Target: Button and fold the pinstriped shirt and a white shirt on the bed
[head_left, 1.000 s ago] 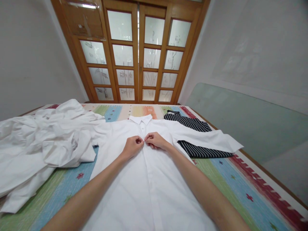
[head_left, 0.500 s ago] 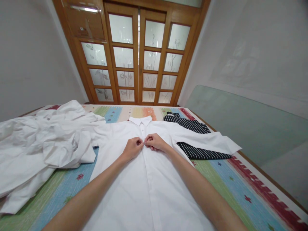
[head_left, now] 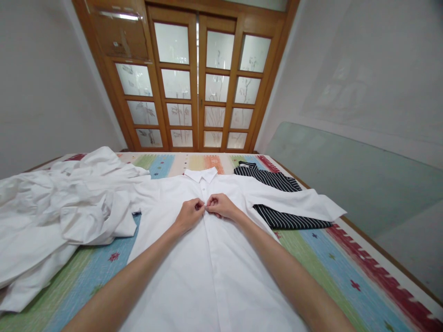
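A white button-up shirt (head_left: 180,276) lies spread out face up, its collar (head_left: 200,174) at the far end and one sleeve stretched to the right. On the front placket below the collar, my left hand (head_left: 190,213) pinches the shirt's edge between thumb and fingers. Close against it, my right hand (head_left: 219,205) pinches the same spot from the other side. The fingertips nearly meet, and they cover whatever small part, perhaps a button, is between them. One button (head_left: 204,189) shows above the hands.
A heap of crumpled white clothing (head_left: 79,198) lies to the left, touching the shirt's left sleeve. Under the right sleeve is a black-and-white striped garment (head_left: 290,220). All rest on a colourful striped bedspread (head_left: 318,258). Wooden glazed doors (head_left: 199,83) stand beyond, with walls on both sides.
The view has shifted very slightly. Both hands keep their pinch at the same place on the placket, with no clear movement of the shirt.
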`<state>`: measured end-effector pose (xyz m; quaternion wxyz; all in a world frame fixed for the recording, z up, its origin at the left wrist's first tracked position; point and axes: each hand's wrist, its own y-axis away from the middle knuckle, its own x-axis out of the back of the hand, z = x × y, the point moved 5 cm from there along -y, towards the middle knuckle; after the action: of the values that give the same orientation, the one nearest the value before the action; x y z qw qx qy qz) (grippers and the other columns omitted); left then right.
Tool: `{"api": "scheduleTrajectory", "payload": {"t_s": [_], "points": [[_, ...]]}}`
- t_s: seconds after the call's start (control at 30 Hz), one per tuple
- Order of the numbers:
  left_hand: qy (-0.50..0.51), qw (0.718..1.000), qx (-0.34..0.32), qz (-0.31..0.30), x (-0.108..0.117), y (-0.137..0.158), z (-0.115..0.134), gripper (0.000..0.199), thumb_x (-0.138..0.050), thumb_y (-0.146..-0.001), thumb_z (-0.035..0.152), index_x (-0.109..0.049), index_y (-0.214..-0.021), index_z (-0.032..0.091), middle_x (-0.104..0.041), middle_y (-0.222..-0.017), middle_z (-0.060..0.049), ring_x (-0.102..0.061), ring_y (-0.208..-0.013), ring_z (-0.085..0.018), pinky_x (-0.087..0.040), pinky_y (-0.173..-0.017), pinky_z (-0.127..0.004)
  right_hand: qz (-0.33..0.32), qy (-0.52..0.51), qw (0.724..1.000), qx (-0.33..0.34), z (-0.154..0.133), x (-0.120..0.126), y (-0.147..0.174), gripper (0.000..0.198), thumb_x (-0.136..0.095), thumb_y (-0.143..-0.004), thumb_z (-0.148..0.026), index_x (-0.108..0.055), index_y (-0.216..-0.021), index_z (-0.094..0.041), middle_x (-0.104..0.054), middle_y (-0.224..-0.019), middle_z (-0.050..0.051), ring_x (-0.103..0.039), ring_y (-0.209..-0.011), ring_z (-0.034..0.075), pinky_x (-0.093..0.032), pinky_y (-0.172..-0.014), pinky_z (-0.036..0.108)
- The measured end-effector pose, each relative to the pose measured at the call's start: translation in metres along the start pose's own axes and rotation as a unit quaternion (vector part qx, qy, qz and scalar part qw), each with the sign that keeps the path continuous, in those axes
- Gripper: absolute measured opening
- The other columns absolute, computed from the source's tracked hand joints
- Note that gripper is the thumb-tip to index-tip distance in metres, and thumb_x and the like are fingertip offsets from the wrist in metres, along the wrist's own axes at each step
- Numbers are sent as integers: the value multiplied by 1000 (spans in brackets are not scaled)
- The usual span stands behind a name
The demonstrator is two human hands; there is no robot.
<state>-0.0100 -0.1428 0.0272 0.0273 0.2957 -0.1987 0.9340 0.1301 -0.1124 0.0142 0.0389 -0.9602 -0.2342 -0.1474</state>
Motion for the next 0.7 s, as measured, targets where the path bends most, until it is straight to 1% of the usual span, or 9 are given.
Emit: {"api": "scheduleTrajectory", "payload": {"t_s": [0.13, 0.3, 0.47, 0.57, 0.7], "points": [[7, 1000, 1, -3, 0, 0, 0, 12, -55, -74, 18, -67, -70, 16, -66, -64, 1, -55, -59, -12, -44, -62, -23, -4, -3, 1000, -16, 0, 1, -1, 11, -67, -68, -21, -57, -70, -17, -59, -49, -7, -46, -32, 5, -29, -29, 15], [7, 1000, 2, -4, 0, 1, -1, 11, -56, -74, 20, -65, -69, 16, -63, -61, 2, -54, -58, -12, -43, -61, -23, -7, 2, 999, -47, -5, 1, 0, 7, -60, -72, -17, -57, -65, -17, -53, -41, -8, -41, -27, 5, -28, -27, 15], [0, 1000, 17, -5, 0, 1, -2, 10, -56, -74, 20, -64, -69, 17, -63, -63, 2, -54, -59, -12, -44, -62, -24, -5, -11, 998, -61, -7, 1, 1, 6, -59, -72, -17, -58, -66, -16, -54, -43, -8, -42, -28, 5, -28, -27, 14], [-37, 999, 20, 12, 1, 0, -1, 10, -58, -75, 21, -64, -68, 18, -65, -68, -1, -57, -66, -15, -46, -68, -28, -8, -33, 998, -56, -6, 2, 2, 5, -59, -72, -18, -57, -67, -16, -56, -47, -7, -44, -30, 4, -29, -27, 14], [-78, 996, -2, 37, 2, -1, 0, 15, -57, -81, 27, -66, -70, 19, -67, -78, -4, -58, -83, -20, -46, -82, -35, -10, -45, 998, -45, -4, 2, 1, 5, -57, -73, -19, -57, -68, -17, -56, -49, -8, -44, -30, 4, -28, -27, 14]]}}
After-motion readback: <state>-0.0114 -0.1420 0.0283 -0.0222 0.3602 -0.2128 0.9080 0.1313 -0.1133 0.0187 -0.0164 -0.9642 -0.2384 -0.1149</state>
